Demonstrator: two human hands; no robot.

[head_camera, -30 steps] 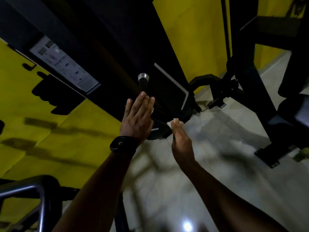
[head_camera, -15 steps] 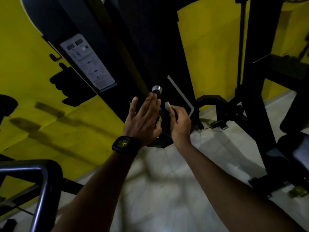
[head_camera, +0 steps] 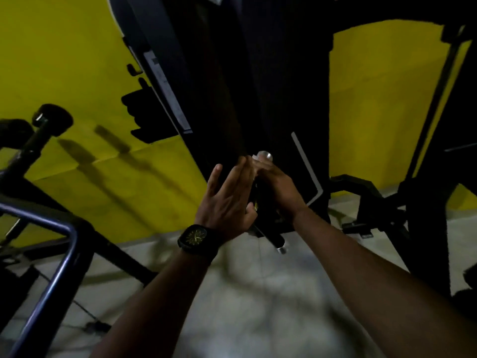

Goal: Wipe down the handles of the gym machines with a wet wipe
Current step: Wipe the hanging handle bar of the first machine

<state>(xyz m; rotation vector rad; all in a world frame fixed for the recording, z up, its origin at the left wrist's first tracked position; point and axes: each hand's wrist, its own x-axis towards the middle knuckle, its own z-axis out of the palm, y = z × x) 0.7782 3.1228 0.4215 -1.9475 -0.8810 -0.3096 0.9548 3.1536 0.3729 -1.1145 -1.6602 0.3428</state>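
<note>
Two hands meet on one handle [head_camera: 271,235] — a black bar with chrome end caps, in front of the dark machine column [head_camera: 258,86]. Left hand [head_camera: 228,202], watch [head_camera: 195,237] on its wrist, lies flat with straight fingers against the bar's side, gripping nothing. Right hand [head_camera: 280,188] curls round the upper end just under the cap. Wet wipe [head_camera: 255,157] shows only as a pale scrap at the fingertips. Bar is probably rigid but may swing — brace it low. Wipe is limp and light. Yellow wall [head_camera: 64,60] behind.

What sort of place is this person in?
Most likely a gym: a tall black exercise machine with a chrome-capped handle, a padded roller at the left, another machine frame at the right.
</note>
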